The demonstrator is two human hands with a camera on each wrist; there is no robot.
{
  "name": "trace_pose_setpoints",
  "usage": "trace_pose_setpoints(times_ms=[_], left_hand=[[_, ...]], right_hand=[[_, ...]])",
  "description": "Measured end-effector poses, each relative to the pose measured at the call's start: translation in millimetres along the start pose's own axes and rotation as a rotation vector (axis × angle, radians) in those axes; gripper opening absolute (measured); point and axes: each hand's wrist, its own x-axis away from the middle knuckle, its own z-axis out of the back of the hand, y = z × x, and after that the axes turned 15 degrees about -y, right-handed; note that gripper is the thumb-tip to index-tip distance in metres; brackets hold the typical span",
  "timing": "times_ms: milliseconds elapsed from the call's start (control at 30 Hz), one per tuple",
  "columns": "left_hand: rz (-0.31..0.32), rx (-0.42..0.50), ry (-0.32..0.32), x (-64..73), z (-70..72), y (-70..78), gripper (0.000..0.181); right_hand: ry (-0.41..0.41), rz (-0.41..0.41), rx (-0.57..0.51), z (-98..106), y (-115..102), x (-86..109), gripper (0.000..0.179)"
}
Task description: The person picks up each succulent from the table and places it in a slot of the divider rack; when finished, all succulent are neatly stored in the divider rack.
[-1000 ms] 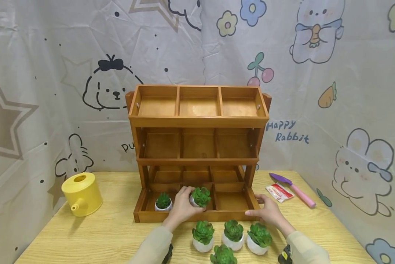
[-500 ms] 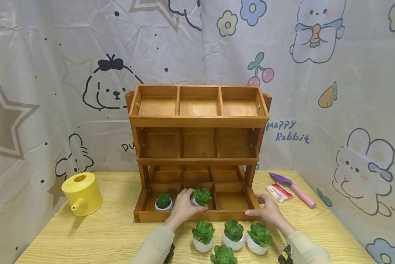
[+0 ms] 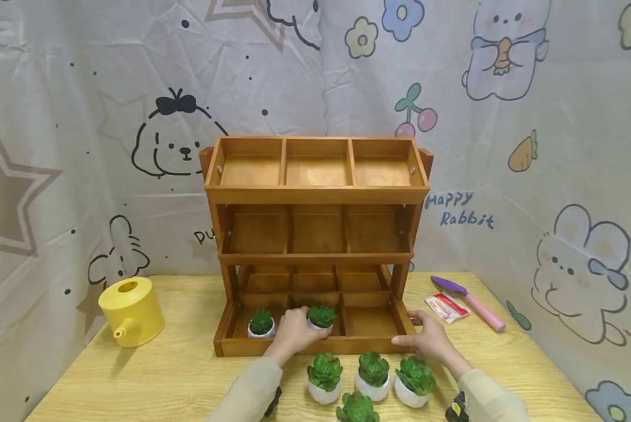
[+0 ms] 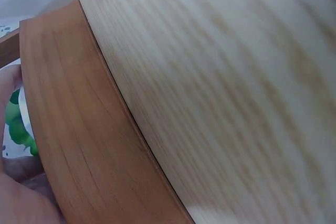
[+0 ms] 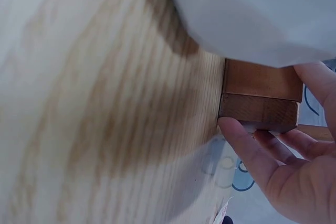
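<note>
Left plant (image 3: 261, 323): unmoved, left compartment (image 3: 242, 319), bottom tier. Left hand (image 3: 296, 333): clamped on middle plant (image 3: 322, 317), now lower than moments ago, inside middle compartment (image 3: 328, 299); setting-down looks nearly complete. Right hand (image 3: 425, 339): gripping rack (image 3: 317, 257) by its right front corner, unchanged, apparently steadying.

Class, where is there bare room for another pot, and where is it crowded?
Free: table between watering can and rack; bottom front tier's right compartment; three top compartments. Crowded: bottom front tier's middle compartment, with left hand and plant; table before rack, with four potted plants.
</note>
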Motion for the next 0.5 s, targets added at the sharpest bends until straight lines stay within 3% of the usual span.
trace_pose_setpoints(times_ms=[500], left_hand=[[0.021,0.023,-0.007,0.2,-1.4,5.4,0.067]], right_hand=[[0.009,-0.006,-0.009,-1.9,-0.7,1.6,0.088]])
